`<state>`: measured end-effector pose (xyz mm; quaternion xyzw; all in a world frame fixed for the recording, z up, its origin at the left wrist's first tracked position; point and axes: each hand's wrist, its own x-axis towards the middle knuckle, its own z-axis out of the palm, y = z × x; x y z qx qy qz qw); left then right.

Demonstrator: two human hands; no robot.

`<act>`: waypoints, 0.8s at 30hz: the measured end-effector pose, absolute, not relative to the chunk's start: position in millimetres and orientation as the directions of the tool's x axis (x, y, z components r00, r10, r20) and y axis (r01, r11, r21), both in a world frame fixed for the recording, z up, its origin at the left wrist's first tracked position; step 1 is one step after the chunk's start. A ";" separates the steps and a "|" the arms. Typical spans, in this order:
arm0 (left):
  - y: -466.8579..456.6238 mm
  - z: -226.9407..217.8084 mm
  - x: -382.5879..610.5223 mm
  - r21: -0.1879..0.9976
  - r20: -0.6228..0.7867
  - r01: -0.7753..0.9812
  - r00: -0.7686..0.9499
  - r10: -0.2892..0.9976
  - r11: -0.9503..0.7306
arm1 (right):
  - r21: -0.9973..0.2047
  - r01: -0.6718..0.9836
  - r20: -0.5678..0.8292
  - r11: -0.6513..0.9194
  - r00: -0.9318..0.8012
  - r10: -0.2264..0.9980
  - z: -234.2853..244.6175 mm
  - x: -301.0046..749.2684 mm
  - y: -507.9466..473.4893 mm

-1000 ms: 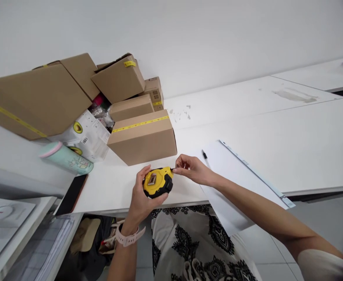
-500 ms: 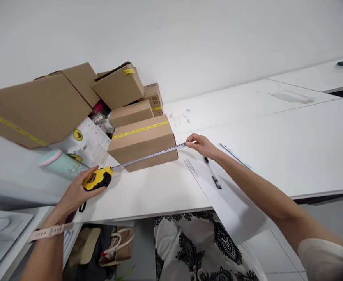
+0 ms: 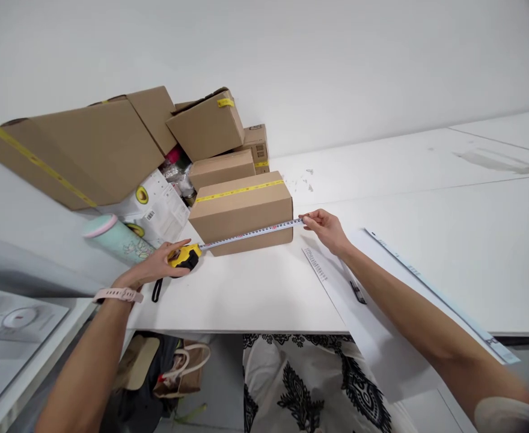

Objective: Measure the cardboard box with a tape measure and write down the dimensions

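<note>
A brown cardboard box point(image 3: 250, 213) with yellow tape along its top sits on the white table. My left hand point(image 3: 160, 264) grips the yellow and black case of a tape measure point(image 3: 187, 257) near the box's lower left corner. The blade point(image 3: 250, 233) stretches across the box's front face, numbers showing. Just past the right edge of the box, my right hand point(image 3: 325, 228) pinches the blade's free end between thumb and fingers. Under my right forearm lie a white paper sheet point(image 3: 336, 294) with printed lines and a black pen point(image 3: 357, 291), partly covered by the arm.
Several more boxes, including a large one point(image 3: 93, 150), stack behind and left. A mint bottle point(image 3: 120, 240) leans by white avocado-print packaging point(image 3: 168, 204). A pale blue ruler point(image 3: 440, 294) lies on the right. Bags point(image 3: 183, 376) sit below the table edge point(image 3: 246, 328).
The tape blade, held between both hands, has come closer to the box's front face and lies more level. My left hand has moved nearer the box. The view has shifted, uncovering more of the ruler.
</note>
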<state>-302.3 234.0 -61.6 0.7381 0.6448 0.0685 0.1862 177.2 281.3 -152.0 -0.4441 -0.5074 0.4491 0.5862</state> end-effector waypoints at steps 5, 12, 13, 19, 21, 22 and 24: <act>243.5 -66.8 -298.8 0.388 -0.163 0.917 0.165 0.973 -0.090 | -0.977 -0.091 0.175 0.190 0.152 0.973 -149.0 174.2 289.6; 252.2 -56.3 -276.7 0.419 -0.150 0.905 0.151 0.977 -0.075 | -0.971 -0.107 0.193 0.215 0.182 0.964 -147.1 153.7 295.1; 253.4 -54.3 -273.0 0.427 -0.148 0.901 0.152 0.977 -0.076 | -0.970 -0.109 0.195 0.217 0.181 0.964 -147.7 150.0 295.3; 261.4 -53.8 -257.9 0.496 -0.135 0.867 0.134 0.982 -0.050 | -0.980 -0.093 0.156 0.173 0.167 0.974 -155.4 130.7 297.9; 263.3 -57.9 -255.8 0.528 -0.128 0.849 0.126 0.984 -0.040 | -0.980 -0.075 0.170 0.185 0.179 0.969 -157.5 127.2 298.0; 263.5 -59.2 -255.1 0.543 -0.124 0.839 0.122 0.985 -0.036 | -0.980 -0.063 0.176 0.191 0.191 0.966 -157.4 126.6 297.4; 261.5 -57.7 -254.3 0.570 -0.118 0.821 0.118 0.986 -0.030 | -0.980 -0.031 0.184 0.195 0.214 0.959 -153.0 128.3 293.9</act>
